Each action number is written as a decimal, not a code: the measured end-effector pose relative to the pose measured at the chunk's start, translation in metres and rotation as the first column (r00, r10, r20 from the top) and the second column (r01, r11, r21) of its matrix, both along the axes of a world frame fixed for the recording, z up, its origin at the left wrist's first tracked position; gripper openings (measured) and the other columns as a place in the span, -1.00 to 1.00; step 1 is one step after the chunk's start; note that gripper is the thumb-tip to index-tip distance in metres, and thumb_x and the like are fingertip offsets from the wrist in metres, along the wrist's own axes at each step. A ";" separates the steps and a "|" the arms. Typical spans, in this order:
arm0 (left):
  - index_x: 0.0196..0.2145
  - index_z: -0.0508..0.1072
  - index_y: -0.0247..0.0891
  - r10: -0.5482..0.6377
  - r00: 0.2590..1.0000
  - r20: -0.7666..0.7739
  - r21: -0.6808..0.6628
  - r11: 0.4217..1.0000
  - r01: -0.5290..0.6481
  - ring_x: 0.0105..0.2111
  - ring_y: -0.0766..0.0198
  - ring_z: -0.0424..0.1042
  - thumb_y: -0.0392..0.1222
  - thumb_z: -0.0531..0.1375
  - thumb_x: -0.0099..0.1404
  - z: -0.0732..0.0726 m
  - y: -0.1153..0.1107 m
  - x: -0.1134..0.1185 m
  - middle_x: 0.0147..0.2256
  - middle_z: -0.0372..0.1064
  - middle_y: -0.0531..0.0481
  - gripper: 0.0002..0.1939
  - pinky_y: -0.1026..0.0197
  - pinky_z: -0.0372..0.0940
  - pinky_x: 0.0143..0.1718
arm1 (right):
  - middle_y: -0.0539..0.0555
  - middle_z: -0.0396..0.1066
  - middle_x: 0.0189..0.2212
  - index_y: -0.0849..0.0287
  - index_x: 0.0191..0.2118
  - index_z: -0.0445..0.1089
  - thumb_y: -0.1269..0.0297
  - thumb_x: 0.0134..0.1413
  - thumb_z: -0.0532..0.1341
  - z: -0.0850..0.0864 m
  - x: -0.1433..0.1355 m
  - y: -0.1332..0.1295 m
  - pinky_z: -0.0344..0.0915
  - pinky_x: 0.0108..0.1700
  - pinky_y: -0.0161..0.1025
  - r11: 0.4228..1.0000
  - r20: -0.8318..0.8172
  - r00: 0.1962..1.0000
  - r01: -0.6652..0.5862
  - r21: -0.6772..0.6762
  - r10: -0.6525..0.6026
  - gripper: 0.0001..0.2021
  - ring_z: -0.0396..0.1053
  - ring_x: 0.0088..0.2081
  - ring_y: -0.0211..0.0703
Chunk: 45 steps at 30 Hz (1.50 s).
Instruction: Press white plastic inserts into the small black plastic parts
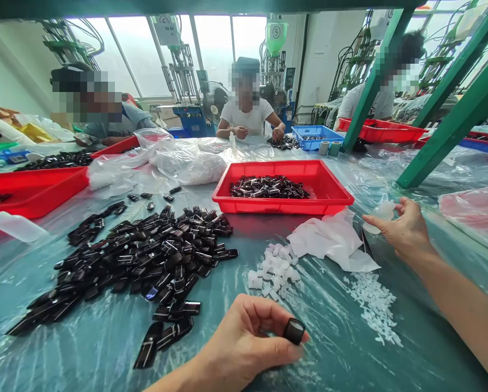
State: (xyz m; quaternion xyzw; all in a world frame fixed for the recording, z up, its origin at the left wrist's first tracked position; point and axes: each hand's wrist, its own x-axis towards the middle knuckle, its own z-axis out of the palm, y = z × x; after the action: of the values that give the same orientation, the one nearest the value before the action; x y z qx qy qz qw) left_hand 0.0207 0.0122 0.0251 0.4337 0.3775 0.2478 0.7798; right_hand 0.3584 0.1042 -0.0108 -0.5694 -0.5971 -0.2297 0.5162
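Note:
Near the front edge, my left hand [254, 343] pinches a small black glossy part [294, 331] between thumb and fingers. Farther right, my right hand [405, 226] is closed on a translucent white bottle [384, 212], partly hidden by the fingers. A heap of black parts [146, 256] spreads over the left side. Between my hands lie small white blocks [274, 271], a crumpled white cloth [329, 239] and a scatter of tiny white pieces [374, 305]. Dark pointed metal blades [366, 242] rest beside the cloth, just left of the right hand.
A red tray [282, 206] holding black parts stands beyond the heap. Another red tray [35, 196] and a white bottle [19, 226] are at left. Green posts [452, 120] rise at right. Three people sit across the plastic-covered table [211, 348].

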 end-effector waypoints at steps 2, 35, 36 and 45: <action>-0.48 0.52 -0.39 0.017 1.000 -0.023 0.047 0.999 -0.016 -0.46 0.41 0.30 -0.30 0.35 -0.15 0.001 0.000 0.001 -0.45 0.43 -0.05 -0.81 0.37 0.16 -0.41 | 0.38 0.25 -0.10 0.46 0.06 0.13 0.06 -0.19 0.28 0.018 -0.021 -0.008 0.18 -0.41 -0.15 0.994 -0.092 0.990 0.104 -0.045 -0.107 -0.26 0.26 -0.15 0.17; -0.43 0.56 -0.36 0.041 0.931 -0.362 0.414 0.902 0.121 -0.55 0.41 0.23 -0.34 0.23 -0.05 -0.007 -0.007 0.004 -0.52 0.37 0.00 -0.84 0.38 0.12 -0.53 | 0.10 0.24 -0.48 0.23 -0.44 0.34 0.45 0.16 -0.08 0.013 -0.134 -0.068 0.22 -0.38 -0.19 0.567 0.137 0.796 -0.287 -0.772 0.589 -0.71 0.26 -0.43 -0.14; -0.43 0.56 -0.35 0.041 0.927 -0.372 0.434 0.891 0.135 -0.55 0.41 0.24 -0.33 0.23 -0.04 -0.007 -0.007 0.003 -0.52 0.38 0.00 -0.84 0.38 0.13 -0.53 | 0.10 0.25 -0.47 0.24 -0.43 0.34 0.44 0.16 -0.08 0.014 -0.133 -0.069 0.23 -0.38 -0.20 0.569 0.126 0.800 -0.296 -0.767 0.586 -0.72 0.27 -0.42 -0.14; -0.42 0.57 -0.31 0.091 0.915 -0.393 0.501 0.856 0.130 -0.53 0.38 0.30 -0.31 0.25 -0.05 -0.009 -0.004 0.004 -0.48 0.41 -0.03 -0.83 0.38 0.17 -0.50 | 0.00 0.34 -0.42 0.12 -0.31 0.34 0.47 0.12 0.06 0.048 -0.141 -0.096 0.23 -0.43 -0.42 0.323 -0.312 0.619 -0.698 -0.639 0.721 -0.85 0.31 -0.44 -0.34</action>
State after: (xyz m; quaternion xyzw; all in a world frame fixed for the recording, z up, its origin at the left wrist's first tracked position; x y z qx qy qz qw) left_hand 0.0244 0.0079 0.0159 0.6723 0.4448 0.2372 0.5420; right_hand 0.2171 0.0084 0.0375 -0.3980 -0.8299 0.2598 0.2921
